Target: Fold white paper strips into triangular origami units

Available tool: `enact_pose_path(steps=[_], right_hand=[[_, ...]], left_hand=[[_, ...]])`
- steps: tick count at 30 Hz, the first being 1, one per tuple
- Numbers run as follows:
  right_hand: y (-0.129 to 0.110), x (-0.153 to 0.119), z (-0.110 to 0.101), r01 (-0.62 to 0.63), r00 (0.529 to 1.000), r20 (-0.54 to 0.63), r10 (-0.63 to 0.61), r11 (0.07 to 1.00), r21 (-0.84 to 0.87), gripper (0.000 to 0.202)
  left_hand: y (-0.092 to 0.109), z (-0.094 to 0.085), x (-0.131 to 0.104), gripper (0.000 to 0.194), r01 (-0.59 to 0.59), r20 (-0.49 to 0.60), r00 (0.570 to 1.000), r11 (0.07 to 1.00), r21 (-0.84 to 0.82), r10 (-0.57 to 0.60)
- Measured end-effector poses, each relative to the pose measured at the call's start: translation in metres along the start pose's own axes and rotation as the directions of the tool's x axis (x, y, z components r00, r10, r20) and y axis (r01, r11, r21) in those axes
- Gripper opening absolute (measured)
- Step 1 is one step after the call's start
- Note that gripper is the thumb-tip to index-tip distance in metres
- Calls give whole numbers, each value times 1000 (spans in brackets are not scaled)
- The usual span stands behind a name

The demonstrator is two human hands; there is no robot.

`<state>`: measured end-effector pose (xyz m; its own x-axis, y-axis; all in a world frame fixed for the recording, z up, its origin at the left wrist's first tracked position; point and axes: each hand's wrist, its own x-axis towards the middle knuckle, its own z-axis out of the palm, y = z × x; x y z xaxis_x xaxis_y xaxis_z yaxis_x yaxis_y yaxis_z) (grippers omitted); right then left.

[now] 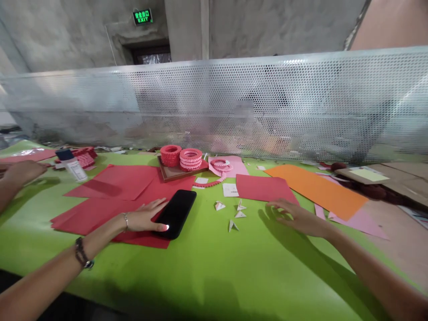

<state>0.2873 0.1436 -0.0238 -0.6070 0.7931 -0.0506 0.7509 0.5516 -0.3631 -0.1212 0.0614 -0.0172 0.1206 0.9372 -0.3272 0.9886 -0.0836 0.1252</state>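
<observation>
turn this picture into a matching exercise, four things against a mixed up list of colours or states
1. phone
2. exit sign
3. mesh panel
4. stacked rings

A. red and pink
B. upright, silvery
C. black, touched by the left hand
D. lit green

Pairs: 1-C, 2-D, 3-B, 4-A

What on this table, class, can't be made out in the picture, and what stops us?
All in the head view:
Phone: part of its left side, covered by the left hand.
White card: print too small.
Bottle: label blurred.
Co-worker's arm: cut off by the left edge.
Shapes behind the mesh screen: broken up by its holes.
</observation>
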Motion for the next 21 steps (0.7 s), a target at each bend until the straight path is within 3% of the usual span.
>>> enact_pose_path(steps=[9, 21], right_hand=[[-5, -2, 2, 7, 1000, -3, -7, 999, -46, 38], [-15, -6, 1, 1, 1000, 17, 0, 998, -70, 40]], left_hand=[[-5, 11, 5, 85, 39, -15, 999, 999, -29, -39], [0, 5, 1, 89, 10, -6, 1000, 998, -65, -11]])
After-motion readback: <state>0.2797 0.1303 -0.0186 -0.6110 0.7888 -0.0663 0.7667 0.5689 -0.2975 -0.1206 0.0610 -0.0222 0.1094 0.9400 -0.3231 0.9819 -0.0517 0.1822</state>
